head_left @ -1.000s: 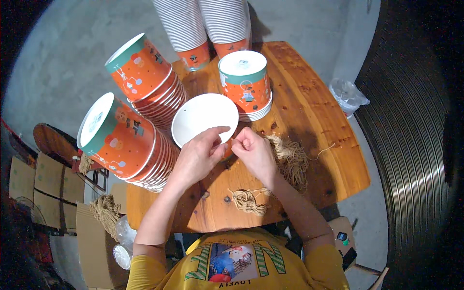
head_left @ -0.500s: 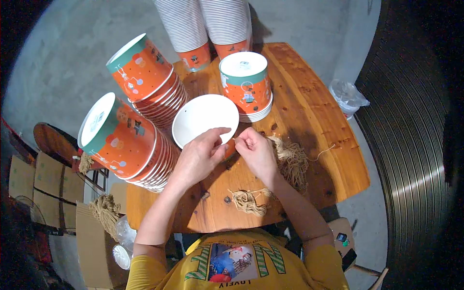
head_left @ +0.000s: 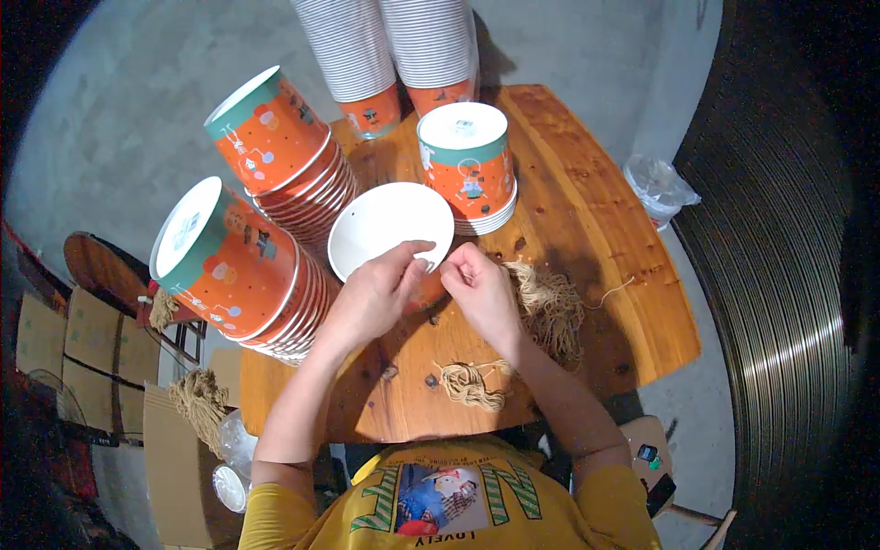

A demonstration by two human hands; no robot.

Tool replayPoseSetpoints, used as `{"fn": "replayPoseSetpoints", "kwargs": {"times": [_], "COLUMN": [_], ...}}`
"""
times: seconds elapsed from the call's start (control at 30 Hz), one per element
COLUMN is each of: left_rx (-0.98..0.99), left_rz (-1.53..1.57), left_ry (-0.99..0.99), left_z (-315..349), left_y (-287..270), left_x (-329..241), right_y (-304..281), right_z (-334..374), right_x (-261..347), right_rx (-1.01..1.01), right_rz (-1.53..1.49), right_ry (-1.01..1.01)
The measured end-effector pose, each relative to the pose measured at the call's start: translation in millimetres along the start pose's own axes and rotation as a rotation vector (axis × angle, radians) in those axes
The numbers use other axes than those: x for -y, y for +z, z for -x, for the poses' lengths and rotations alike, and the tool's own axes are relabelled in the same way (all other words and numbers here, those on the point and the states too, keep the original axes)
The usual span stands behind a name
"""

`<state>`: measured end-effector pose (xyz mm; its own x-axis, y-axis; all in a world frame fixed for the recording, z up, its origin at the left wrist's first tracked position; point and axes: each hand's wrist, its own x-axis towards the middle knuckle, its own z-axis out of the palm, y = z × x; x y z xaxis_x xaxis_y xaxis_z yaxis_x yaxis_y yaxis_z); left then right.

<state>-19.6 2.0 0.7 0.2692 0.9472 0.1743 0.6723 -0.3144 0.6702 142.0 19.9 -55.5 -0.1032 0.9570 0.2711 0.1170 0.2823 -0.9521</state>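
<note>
both hands meet at the near rim of an open white-lined paper bucket [head_left: 390,225] standing in the middle of the wooden counter [head_left: 587,220]. the left hand [head_left: 371,298] has a narrow grip, thumb and fingers pinched right at the rim, and the right hand [head_left: 481,291] is pinched the same way just beside it; something thin seems to sit between the fingertips, probably a strand of string, but it is too small to tell for sure. a loose heap of tan string [head_left: 550,307] lies touching the right wrist, and a smaller bundle of string [head_left: 467,385] lies near the person's body. judging by how things lie, the work is well along but not over: an upturned stack of orange buckets with a teal band [head_left: 467,165] stands just right of the open one, two leaning stacks lie on the left, the far one [head_left: 280,147] and the near one [head_left: 234,261], both with cartoon prints on the orange sides, while two tall white-ribbed stacks [head_left: 390,50] at the far edge still wait. off the counter, a clear plastic bag [head_left: 658,183] sits on the floor to the right, and brown cardboard boxes [head_left: 64,357] and another hank of string [head_left: 197,399] sit to the left.
</note>
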Motion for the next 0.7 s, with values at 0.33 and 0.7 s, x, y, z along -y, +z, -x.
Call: {"fn": "replayPoseSetpoints", "kwargs": {"times": [0.33,0.7], "left_rx": [0.310,0.141], "left_rz": [0.085,0.414], "left_ry": [0.033,-0.086], "left_z": [-32.7,-30.4], "left_y": [-17.2,-23.7], "left_x": [16.0,8.4], "right_y": [1.6,-10.3], "right_z": [-2.4,-3.0], "right_x": [-0.5,-15.3], "right_rx": [0.056,0.209], "right_rz": [-0.014,-0.204], "right_ry": [-0.001,-0.001]}}
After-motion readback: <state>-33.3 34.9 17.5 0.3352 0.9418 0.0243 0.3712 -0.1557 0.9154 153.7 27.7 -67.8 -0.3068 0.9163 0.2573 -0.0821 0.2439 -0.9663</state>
